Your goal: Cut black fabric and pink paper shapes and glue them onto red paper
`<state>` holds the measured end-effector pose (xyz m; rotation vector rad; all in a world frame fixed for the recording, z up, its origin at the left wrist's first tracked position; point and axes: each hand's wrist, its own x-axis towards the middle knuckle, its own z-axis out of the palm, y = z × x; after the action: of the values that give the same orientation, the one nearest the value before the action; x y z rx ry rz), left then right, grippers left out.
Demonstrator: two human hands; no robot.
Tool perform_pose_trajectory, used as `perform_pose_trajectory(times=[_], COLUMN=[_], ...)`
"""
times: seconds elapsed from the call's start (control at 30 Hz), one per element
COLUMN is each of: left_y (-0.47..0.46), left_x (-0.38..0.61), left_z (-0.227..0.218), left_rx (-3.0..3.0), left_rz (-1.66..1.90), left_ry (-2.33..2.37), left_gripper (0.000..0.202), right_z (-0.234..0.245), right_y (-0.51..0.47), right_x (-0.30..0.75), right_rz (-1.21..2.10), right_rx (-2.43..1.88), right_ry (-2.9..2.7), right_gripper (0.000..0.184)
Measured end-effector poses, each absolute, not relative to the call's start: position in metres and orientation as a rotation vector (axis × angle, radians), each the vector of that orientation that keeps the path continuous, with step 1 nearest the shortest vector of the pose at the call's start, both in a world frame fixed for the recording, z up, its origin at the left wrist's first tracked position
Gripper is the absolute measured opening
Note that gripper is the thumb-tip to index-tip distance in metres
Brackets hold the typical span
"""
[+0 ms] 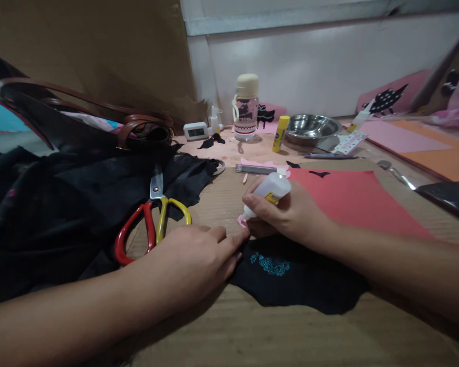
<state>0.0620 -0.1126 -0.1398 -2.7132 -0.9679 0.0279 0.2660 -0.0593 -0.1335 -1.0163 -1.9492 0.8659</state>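
Right hand (300, 214) grips glue bottle (275, 186).
Left hand (199, 250) touches pink paper (240, 221), grip unclear; scissors (149, 220) at its ten o'clock.

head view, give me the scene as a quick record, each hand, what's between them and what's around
Right hand: holding a white bottle, tilted nozzle down
Left hand: at the pink piece; exact contact hard to tell
Under nozzle: the small pink piece
Work surface: cardboard
Near the hands: black cloth piece with blue print, red paper
Left side: scissors with red and yellow handles, larger dark cloth
Behind: lidded clear bottle, yellow glue stick, metal bowl
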Motion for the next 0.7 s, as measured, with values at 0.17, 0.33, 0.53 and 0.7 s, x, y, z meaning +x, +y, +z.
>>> perform_pose_trajectory(times=[0.17, 0.33, 0.53, 0.7], left_y=[-0.1114, -0.1105, -0.1105, -0.1108], left_x=[0.0615, 0.0625, 0.0623, 0.0616], left_z=[-0.1426, -0.1424, -0.1429, -0.1429], left_rx=[-2.699, -2.694, -2.683, -2.701], left_rz=[0.019, 0.042, 0.027, 0.028], left_ry=[-0.959, -0.968, -0.937, -0.950], left_gripper=[0.034, 0.037, 0.037, 0.038], right_z=[-0.1357, -0.1341, -0.1362, -0.1365], right_y=[-0.0584, -0.0566, -0.0572, -0.0565], right_x=[0.2632, 0.2639, 0.2642, 0.2651], right_rz=[0.910, 0.742, 0.868, 0.766], right_rx=[-1.035, -1.099, -1.017, -1.060], right_ry=[-1.994, -1.987, -1.997, -1.959], right_gripper=[0.036, 0.038, 0.037, 0.037])
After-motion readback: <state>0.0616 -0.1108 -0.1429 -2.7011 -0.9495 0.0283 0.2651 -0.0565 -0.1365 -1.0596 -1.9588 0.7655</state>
